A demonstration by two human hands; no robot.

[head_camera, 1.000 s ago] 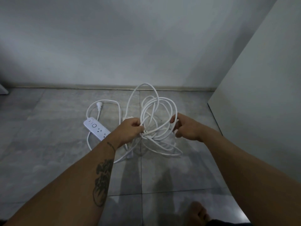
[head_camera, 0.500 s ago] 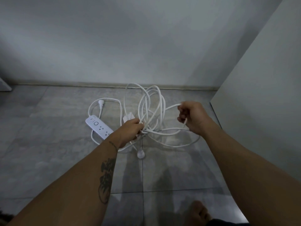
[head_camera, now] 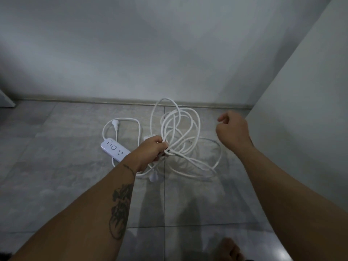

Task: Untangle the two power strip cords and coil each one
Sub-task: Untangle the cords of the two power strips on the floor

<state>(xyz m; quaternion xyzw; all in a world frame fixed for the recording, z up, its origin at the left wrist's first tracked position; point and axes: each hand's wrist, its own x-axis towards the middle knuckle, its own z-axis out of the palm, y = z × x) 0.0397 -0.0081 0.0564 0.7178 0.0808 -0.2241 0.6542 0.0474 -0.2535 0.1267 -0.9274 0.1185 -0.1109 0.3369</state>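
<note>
1. The right hand [head_camera: 232,131] is no longer pinching a cord strand as it was half a second ago; it is now hanging in the air to the right of the tangle, fingers curled loosely inward, holding nothing and clear of every loop.
2. The left hand [head_camera: 152,150] is keeping its place, closed tightly around the gathered middle of the tangled white power cords [head_camera: 178,132], with a tattooed forearm [head_camera: 120,208] reaching in from the lower left.
3. The loops are standing higher and fanning wider than before: several are rising above the left fist toward the baseboard, while others are drooping right and down onto the grey tiled floor [head_camera: 56,166].
4. The white rectangular power strip [head_camera: 115,149] is lying flat on the floor just left of the left wrist, unchanged in position.
5. One white plug [head_camera: 114,123] is resting on the floor behind the strip; a second white plug [head_camera: 153,178] is lying below the left hand.
6. A small white block is peeking out behind the left fist; I cannot tell what it is.
7. Containers: none are appearing in view.
</note>
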